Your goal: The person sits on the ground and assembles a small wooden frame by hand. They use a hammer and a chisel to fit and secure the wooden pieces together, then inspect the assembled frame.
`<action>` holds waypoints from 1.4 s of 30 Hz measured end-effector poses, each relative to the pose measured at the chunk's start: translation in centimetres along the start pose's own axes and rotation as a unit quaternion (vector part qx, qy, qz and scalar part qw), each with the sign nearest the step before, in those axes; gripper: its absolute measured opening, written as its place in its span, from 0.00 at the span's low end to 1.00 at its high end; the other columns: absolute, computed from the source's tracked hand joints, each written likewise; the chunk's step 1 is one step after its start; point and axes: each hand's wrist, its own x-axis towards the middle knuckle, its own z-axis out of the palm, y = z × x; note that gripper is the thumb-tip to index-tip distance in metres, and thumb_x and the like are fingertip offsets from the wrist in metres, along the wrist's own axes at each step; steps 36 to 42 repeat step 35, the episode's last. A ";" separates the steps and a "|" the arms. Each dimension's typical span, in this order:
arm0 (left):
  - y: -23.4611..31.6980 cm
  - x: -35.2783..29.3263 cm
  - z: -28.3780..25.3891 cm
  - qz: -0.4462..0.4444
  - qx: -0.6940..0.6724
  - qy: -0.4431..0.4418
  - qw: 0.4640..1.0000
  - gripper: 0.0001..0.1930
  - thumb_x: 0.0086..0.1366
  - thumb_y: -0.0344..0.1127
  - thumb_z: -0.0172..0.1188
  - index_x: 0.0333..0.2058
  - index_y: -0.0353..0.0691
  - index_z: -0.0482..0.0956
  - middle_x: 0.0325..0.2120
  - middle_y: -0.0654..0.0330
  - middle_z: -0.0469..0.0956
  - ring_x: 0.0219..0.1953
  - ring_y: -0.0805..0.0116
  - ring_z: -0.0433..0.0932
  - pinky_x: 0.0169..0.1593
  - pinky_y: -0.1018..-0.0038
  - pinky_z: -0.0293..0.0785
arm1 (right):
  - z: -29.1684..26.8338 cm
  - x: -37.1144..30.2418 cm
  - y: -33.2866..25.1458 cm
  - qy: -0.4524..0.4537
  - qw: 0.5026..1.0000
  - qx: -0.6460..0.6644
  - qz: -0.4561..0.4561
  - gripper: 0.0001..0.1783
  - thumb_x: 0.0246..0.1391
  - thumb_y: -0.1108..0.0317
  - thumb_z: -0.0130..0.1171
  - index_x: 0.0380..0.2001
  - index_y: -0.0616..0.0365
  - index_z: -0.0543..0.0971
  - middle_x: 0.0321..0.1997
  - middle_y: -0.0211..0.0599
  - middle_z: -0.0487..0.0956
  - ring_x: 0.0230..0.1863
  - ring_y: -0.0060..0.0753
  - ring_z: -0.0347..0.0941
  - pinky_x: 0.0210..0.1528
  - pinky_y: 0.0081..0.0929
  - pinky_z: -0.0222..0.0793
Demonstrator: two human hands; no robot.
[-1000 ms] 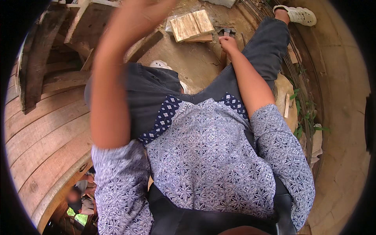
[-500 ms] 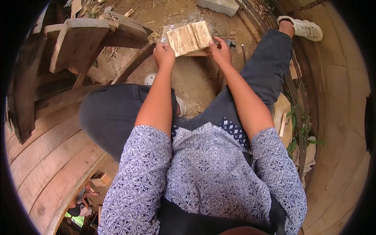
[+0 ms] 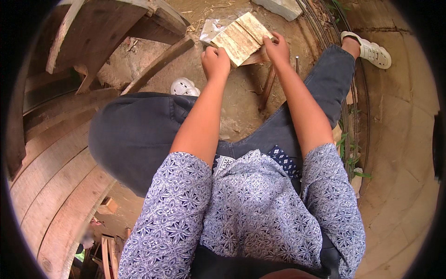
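Observation:
A pale wooden panel [image 3: 239, 41], with a dark groove running across it, is held out in front of me and tilted, its right side higher. My left hand [image 3: 216, 63] is closed on its lower left edge. At its right edge, my right hand [image 3: 277, 48] grips with thumb and fingers. Both hands' fingertips are partly hidden by the panel. Under the panel, part of a small wooden stand [image 3: 258, 57] with a leg shows. A clear plastic sheet or bag [image 3: 213, 29] lies just beyond the left hand.
A dark wooden frame [image 3: 93, 35] leans at the left, above a curved plank surface [image 3: 51, 172]. A grey stone block [image 3: 281, 8] lies at the far side. Thin rods [image 3: 320, 25] run along the right wall [image 3: 395, 121]. Part of another person [image 3: 86, 242] shows at lower left.
The panel has turned counterclockwise in my hands, its right side rising. The whole view has shifted, so the hands appear farther right. Both hands keep their hold.

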 end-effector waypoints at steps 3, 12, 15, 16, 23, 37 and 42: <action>-0.1 1.6 0.1 -0.080 -0.116 0.015 0.990 0.15 0.61 0.40 0.50 0.33 0.32 0.76 0.40 0.40 0.78 0.45 0.41 0.76 0.51 0.55 0.70 | 0.1 -2.0 1.3 0.003 0.998 0.003 0.063 0.31 0.56 0.47 0.60 0.55 0.59 0.78 0.50 0.46 0.81 0.50 0.42 0.77 0.55 0.34 0.69; 0.7 2.5 -0.9 -0.012 -0.074 0.060 0.995 0.15 0.61 0.40 0.49 0.33 0.32 0.76 0.40 0.43 0.76 0.46 0.42 0.74 0.54 0.56 0.68 | 0.9 -3.2 -3.5 -0.053 0.994 0.064 0.072 0.30 0.58 0.46 0.58 0.50 0.62 0.81 0.50 0.51 0.82 0.53 0.45 0.78 0.58 0.34 0.68; 1.4 2.4 -2.0 -0.004 -0.045 0.065 0.997 0.15 0.62 0.40 0.50 0.34 0.31 0.76 0.40 0.42 0.76 0.46 0.43 0.74 0.53 0.56 0.68 | 1.5 -1.9 -4.2 -0.054 0.997 0.044 0.033 0.29 0.58 0.47 0.58 0.50 0.61 0.82 0.50 0.49 0.83 0.52 0.44 0.79 0.56 0.33 0.69; 1.2 2.6 -2.0 0.010 -0.032 0.085 0.996 0.15 0.62 0.40 0.50 0.34 0.32 0.76 0.40 0.43 0.77 0.47 0.43 0.74 0.53 0.56 0.68 | 1.6 -1.5 -4.1 -0.053 0.998 0.039 0.024 0.29 0.58 0.47 0.58 0.50 0.60 0.82 0.49 0.49 0.83 0.51 0.44 0.79 0.56 0.33 0.69; 2.5 2.3 -2.2 0.122 -0.026 0.073 0.989 0.12 0.61 0.40 0.51 0.33 0.36 0.76 0.39 0.49 0.78 0.46 0.44 0.74 0.52 0.55 0.69 | 2.2 -1.4 -3.9 -0.095 0.995 0.015 -0.023 0.27 0.62 0.53 0.59 0.57 0.60 0.77 0.44 0.36 0.82 0.43 0.28 0.77 0.46 0.27 0.74; 2.8 -0.5 -1.6 0.175 0.072 0.083 0.978 0.12 0.62 0.41 0.54 0.35 0.40 0.77 0.47 0.46 0.73 0.52 0.45 0.69 0.58 0.57 0.65 | 0.8 -3.4 -6.4 -0.159 0.963 0.204 0.078 0.29 0.62 0.59 0.60 0.64 0.57 0.70 0.46 0.36 0.80 0.43 0.28 0.78 0.44 0.33 0.79; 2.8 -0.5 -1.6 0.175 0.072 0.083 0.978 0.12 0.62 0.41 0.54 0.35 0.40 0.77 0.47 0.46 0.73 0.52 0.45 0.69 0.58 0.57 0.65 | 0.8 -3.4 -6.4 -0.159 0.963 0.204 0.078 0.29 0.62 0.59 0.60 0.64 0.57 0.70 0.46 0.36 0.80 0.43 0.28 0.78 0.44 0.33 0.79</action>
